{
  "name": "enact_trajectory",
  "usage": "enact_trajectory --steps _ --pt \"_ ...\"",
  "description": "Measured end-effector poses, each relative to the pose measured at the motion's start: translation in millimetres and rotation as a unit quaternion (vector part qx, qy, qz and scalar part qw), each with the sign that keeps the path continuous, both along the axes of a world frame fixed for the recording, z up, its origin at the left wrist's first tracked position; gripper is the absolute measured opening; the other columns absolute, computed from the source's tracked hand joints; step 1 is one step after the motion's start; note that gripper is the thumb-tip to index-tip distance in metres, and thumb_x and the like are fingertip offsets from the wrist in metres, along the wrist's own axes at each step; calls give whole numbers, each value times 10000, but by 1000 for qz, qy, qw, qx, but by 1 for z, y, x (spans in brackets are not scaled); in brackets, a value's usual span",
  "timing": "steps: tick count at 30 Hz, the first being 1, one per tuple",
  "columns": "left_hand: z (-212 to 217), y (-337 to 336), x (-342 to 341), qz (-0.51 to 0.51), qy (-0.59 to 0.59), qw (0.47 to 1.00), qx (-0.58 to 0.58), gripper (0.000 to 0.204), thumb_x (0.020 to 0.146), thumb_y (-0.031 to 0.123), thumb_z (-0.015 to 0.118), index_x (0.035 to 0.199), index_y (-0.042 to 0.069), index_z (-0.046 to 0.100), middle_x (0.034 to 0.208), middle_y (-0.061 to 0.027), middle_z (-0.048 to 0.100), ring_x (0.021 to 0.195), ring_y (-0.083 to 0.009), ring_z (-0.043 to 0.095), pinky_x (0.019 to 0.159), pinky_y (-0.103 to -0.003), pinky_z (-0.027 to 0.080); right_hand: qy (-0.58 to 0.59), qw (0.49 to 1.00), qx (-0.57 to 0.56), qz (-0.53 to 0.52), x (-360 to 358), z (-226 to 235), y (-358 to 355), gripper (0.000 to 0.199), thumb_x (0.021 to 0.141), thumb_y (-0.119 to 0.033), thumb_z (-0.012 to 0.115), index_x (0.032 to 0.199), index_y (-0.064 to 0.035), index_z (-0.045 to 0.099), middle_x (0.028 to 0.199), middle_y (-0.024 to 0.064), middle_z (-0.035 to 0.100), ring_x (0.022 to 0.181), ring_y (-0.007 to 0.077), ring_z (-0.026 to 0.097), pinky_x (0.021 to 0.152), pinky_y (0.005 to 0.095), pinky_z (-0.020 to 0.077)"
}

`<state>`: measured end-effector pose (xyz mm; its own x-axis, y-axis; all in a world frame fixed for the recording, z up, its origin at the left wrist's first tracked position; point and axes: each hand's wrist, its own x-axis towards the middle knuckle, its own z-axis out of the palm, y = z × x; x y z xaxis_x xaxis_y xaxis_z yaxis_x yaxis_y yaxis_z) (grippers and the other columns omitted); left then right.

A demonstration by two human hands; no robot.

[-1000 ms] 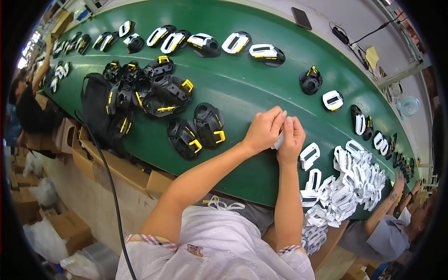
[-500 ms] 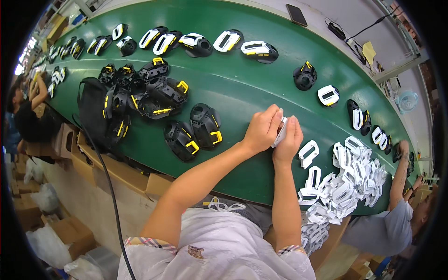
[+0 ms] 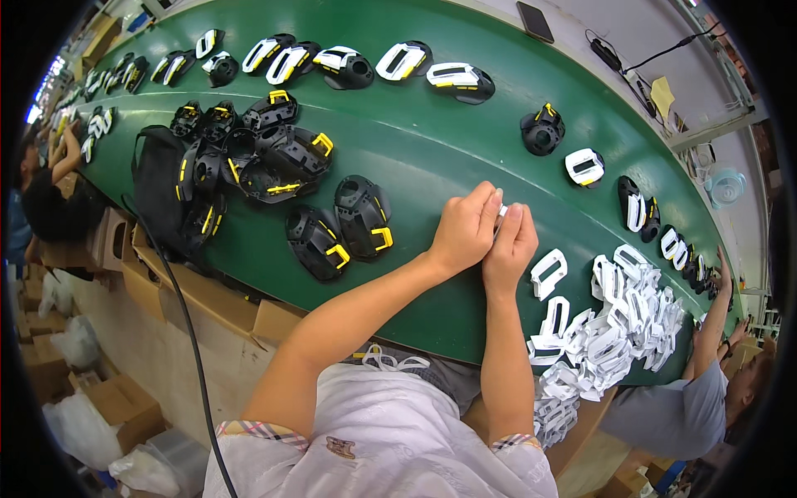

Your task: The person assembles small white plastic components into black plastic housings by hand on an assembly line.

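My left hand [image 3: 465,231] and my right hand [image 3: 510,247] are pressed together over the green table [image 3: 432,149], both closed on a small white plastic part [image 3: 501,213] that is mostly hidden between the fingers. Just left of my hands lie two black housings with yellow clips [image 3: 340,228]. To the right, beside my right hand, a pile of white plastic frames [image 3: 618,319] spreads along the table's near edge.
More black-and-yellow housings [image 3: 257,153] cluster at the left, and finished units with white inserts [image 3: 398,62] line the far edge. A black cable [image 3: 187,332] hangs over cardboard boxes [image 3: 207,303]. Other people work at the left [image 3: 50,195] and at the right [image 3: 706,390].
My hands stay clasped on the white part with only slight finger movement. The view has shifted a little; the person at the right has lifted an arm toward the table.
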<state>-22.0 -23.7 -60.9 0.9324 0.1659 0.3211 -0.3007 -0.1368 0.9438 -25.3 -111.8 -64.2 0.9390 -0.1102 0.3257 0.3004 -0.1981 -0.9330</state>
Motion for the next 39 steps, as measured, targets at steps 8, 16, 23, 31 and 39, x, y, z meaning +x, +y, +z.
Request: enact_trajectory --steps 8,16,23,31,39 --pt "-2 -4 -4 12 -38 999 -18 196 919 144 460 777 9 476 541 -153 482 461 -304 512 436 -346 371 -26 999 17 -15 -6 4 3 318 966 -177 401 682 -34 402 569 -18 400 542 51 332 468 241 280" --pt "0 0 -5 28 -65 997 26 159 901 120 479 788 9 493 558 -157 510 481 -327 540 442 -362 404 14 999 47 10 -7 2 6 336 982 -236 401 693 -65 392 627 -50 365 579 37 301 497 227 257" --pt "0 -7 -5 21 -256 961 101 115 862 81 510 778 2 508 554 -146 511 474 -318 543 446 -375 423 74 985 157 -25 -3 -12 1 327 980 -202 388 688 -55 390 605 -49 356 573 31 304 482 218 266" --pt "-1 -1 -3 15 -81 996 26 153 901 101 473 789 -1 494 558 -167 508 474 -328 539 431 -350 397 23 994 106 2 -4 -6 5 319 984 -230 388 704 -79 416 631 -53 388 565 28 315 492 212 260" --pt "-4 2 -3 9 -58 998 23 164 902 110 473 777 4 483 551 -164 507 470 -330 536 429 -353 395 17 997 73 -1 -6 -6 8 324 981 -217 385 698 -62 401 611 -39 385 569 41 317 489 227 268"
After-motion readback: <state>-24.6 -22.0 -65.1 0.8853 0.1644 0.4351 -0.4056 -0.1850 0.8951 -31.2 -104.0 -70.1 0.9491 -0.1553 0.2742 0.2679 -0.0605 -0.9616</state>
